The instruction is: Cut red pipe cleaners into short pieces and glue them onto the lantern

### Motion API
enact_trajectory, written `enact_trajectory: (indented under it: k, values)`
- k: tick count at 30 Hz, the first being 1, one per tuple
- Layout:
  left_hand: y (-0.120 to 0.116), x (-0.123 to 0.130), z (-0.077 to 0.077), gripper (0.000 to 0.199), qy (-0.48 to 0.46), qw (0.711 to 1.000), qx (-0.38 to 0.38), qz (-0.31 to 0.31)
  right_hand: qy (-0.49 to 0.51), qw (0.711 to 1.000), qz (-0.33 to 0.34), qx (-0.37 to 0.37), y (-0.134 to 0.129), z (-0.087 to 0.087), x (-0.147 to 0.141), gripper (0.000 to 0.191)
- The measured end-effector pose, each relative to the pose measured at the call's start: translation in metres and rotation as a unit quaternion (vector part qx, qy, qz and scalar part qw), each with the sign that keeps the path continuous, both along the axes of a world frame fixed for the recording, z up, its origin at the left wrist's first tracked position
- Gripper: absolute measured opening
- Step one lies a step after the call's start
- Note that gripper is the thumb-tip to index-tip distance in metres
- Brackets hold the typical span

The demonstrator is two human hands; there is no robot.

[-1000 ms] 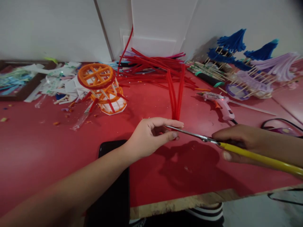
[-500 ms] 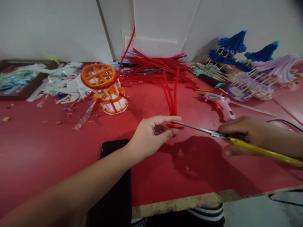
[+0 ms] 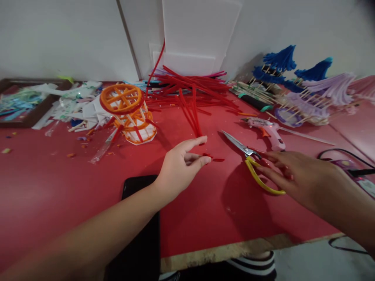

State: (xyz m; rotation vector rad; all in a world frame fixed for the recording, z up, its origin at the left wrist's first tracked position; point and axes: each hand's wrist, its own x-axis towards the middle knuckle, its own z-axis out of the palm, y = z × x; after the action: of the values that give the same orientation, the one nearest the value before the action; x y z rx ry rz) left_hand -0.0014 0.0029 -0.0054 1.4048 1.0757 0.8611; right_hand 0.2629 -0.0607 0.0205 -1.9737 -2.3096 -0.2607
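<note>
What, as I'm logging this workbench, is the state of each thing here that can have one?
Yellow-handled scissors: blades closed, handles at the right hand.
Left hand: thumb and index finger apart.
Red strips: gathered below, splayed above.
Red offcuts: loose.
Glue gun: lying down, red light lit.
Orange frame: standing.
Black slab: flat, dark.
Brown tray: holding scraps.

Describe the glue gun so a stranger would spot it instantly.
On the red table, look just beyond the right hand. The glue gun lies there, near the scissors: it has a pink body and orange trigger, while the scissors are yellow-handled.
</note>
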Motion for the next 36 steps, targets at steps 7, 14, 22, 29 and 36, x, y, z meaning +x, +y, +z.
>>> enact_trajectory:
  k: [7,14,22,29,36]
  values:
    - [0.003,-0.001,0.0,0.052,-0.001,1.0,-0.019,0.017,0.065,0.967,0.241,-0.049,0.048,0.019,-0.048,0.03]
    - [0.003,-0.002,-0.002,0.044,-0.005,1.0,0.003,0.025,0.116,0.95,0.222,-0.189,0.075,-0.002,-0.054,0.003]
    - [0.005,-0.001,-0.004,0.033,-0.09,0.996,-0.012,0.022,0.34,0.929,0.134,-0.059,0.061,-0.017,-0.067,0.008]
    - [0.0,0.002,0.003,0.014,-0.211,0.975,-0.073,-0.009,0.658,0.735,0.07,-0.149,0.058,-0.025,-0.078,0.025]
    - [0.003,-0.001,0.007,0.016,-0.295,0.925,-0.199,-0.135,0.779,0.558,0.043,-0.284,0.058,-0.024,-0.083,0.035]
